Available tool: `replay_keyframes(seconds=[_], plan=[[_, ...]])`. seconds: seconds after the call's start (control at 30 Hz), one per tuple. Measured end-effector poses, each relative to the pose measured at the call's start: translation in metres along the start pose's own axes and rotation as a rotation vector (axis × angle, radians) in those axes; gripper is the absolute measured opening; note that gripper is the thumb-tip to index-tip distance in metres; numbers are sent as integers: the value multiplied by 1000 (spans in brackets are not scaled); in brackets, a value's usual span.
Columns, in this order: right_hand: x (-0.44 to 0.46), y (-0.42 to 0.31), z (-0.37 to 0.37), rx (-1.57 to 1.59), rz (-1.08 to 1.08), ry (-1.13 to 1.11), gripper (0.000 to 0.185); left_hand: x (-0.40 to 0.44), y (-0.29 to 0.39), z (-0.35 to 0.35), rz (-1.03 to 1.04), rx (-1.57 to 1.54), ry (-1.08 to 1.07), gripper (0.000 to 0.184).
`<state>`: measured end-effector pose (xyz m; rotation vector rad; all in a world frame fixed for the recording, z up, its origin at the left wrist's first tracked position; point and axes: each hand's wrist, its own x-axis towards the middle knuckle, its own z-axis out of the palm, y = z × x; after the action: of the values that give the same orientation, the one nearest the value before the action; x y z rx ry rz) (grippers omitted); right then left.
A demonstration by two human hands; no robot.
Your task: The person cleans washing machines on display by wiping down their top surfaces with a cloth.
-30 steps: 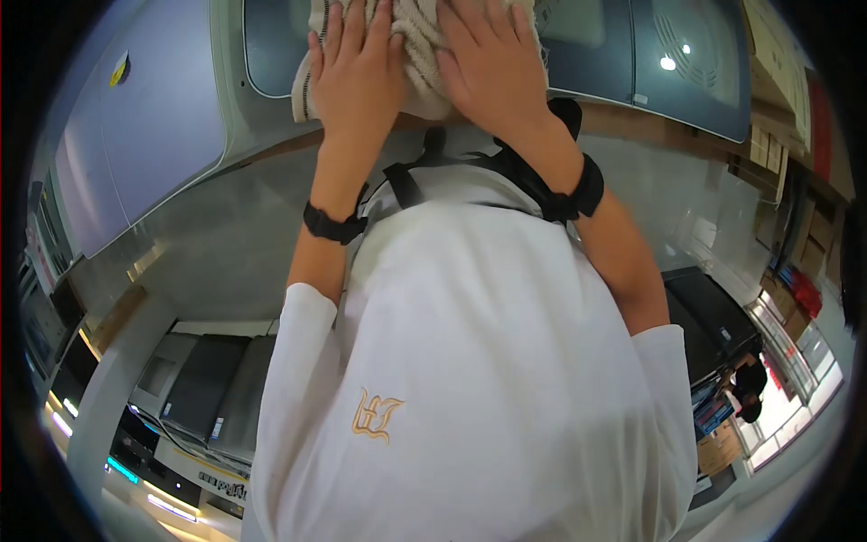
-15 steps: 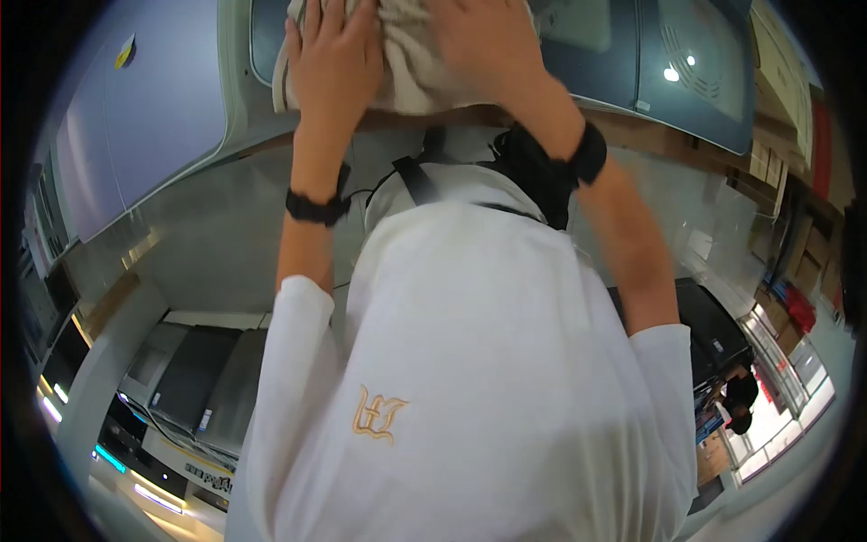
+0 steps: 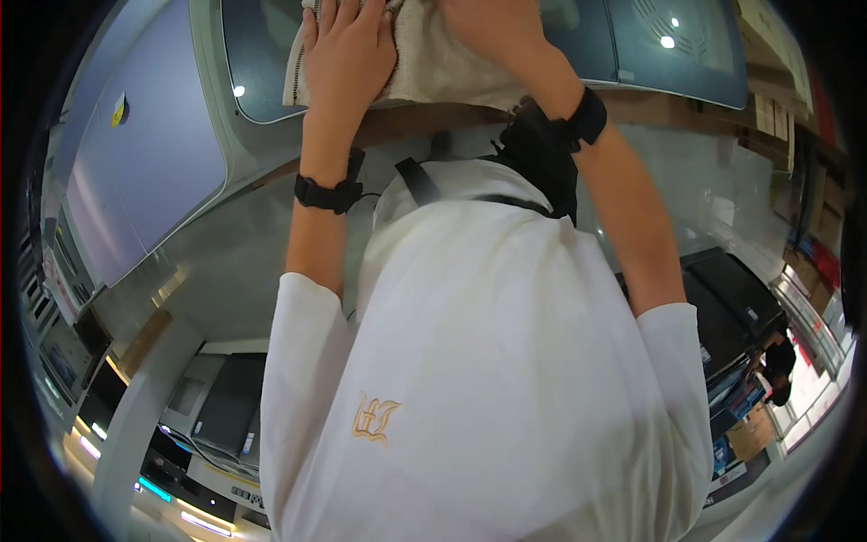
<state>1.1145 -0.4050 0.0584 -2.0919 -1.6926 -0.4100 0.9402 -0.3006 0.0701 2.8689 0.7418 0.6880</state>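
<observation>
A beige towel [image 3: 429,68] is seen spread on a dark glossy surface [image 3: 257,63], its lower border lying along the near edge. The left hand [image 3: 348,54] is placed palm down on the towel toward its left end; its fingers are extended and slightly parted, with nothing grasped. The right hand [image 3: 492,32] is set against the towel's right part; its fingers are cut off by the upper frame, so their state cannot be determined. Black bands [image 3: 327,194] are worn on both wrists.
</observation>
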Motion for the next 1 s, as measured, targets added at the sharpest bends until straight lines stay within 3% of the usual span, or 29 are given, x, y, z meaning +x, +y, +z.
replay_keyframes(seconds=[0.23, 0.33, 0.43, 0.5, 0.57, 0.6, 0.63, 0.67, 0.77, 0.83, 1.0], plan=[[-49, 12, -51, 57, -89, -131, 46, -17, 19, -8, 94, -73, -98, 53], [-23, 51, -36, 84, -174, -214, 46, -2, -1, -1, 237, -1, -156, 57], [17, 85, -6, 170, -132, -136, 47, 46, -43, 33, 387, 96, -201, 60], [42, 64, -9, 184, 67, -240, 49, 79, -70, 69, 472, 217, -251, 62], [59, 20, -48, 64, 338, -689, 53, 82, -36, 58, 236, 240, -355, 62], [24, 23, -6, -195, 6, -246, 38, 82, -16, 50, 136, 248, -390, 61], [6, 21, 12, -149, -35, 10, 43, 74, -16, 55, 157, 175, -394, 69], [-14, 10, 0, -145, -26, 82, 48, 60, -20, 64, 202, -1, -283, 71], [-62, 9, -41, -5, -78, 17, 49, 29, -8, 38, 299, 13, -399, 68], [-77, 27, -61, 53, -105, 34, 47, 21, -4, 21, 316, -56, -498, 76], [-61, 73, -58, -20, -15, 92, 42, 70, 1, -1, 320, -82, -777, 87]])
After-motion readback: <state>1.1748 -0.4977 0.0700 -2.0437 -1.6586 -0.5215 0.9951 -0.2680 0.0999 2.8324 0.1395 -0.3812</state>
